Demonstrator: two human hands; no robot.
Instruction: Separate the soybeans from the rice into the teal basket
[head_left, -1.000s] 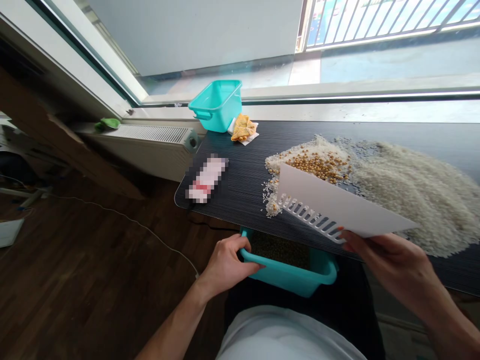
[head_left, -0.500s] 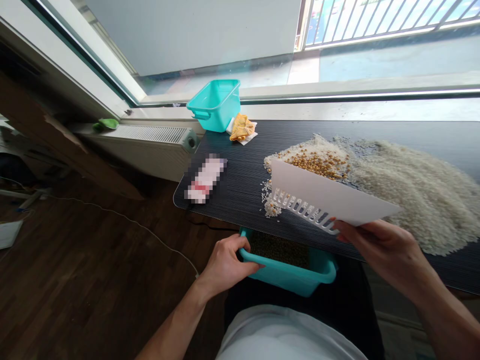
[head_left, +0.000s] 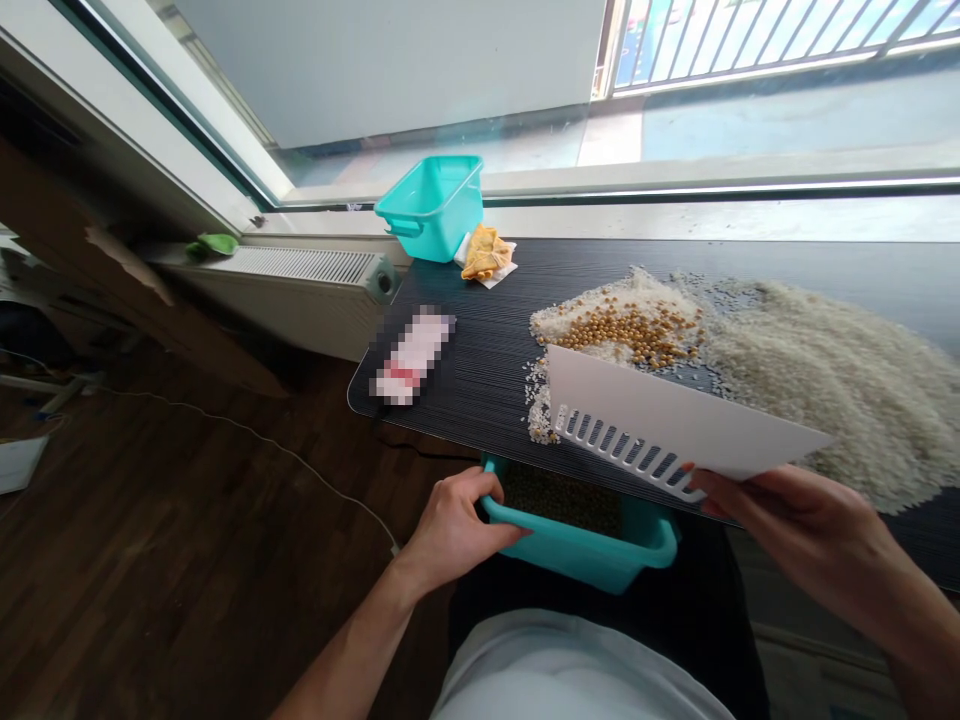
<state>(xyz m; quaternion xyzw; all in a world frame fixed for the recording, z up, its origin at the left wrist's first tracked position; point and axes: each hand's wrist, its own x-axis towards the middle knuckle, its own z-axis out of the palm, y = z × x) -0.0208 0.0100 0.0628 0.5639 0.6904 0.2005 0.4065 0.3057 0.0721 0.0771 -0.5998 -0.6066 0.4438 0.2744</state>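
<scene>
My left hand (head_left: 459, 525) grips the left end of a teal plastic tub (head_left: 600, 558) held below the table's front edge. Small dark greenish grains (head_left: 562, 497) lie inside the tub. In my right hand (head_left: 795, 515) is a thin white plastic scraper (head_left: 667, 410) with a row of slots along its lower edge, held tilted over the table. Just beyond the scraper, round yellow-brown beans (head_left: 630, 328) lie on white rice (head_left: 574, 318). A larger pile of rice (head_left: 847, 380) spreads to the right, partly hidden by the scraper.
A second teal tub (head_left: 435, 212) stands at the back left by the window, next to a crumpled yellow cloth (head_left: 486, 254). A blurred pinkish item (head_left: 412, 358) lies on the dark table (head_left: 480, 350) at left. A radiator (head_left: 300, 290) sits left of the table.
My right hand has drawn the scraper slightly toward me and to the right, uncovering more of the beans and rice. My left hand still grips the tub.
</scene>
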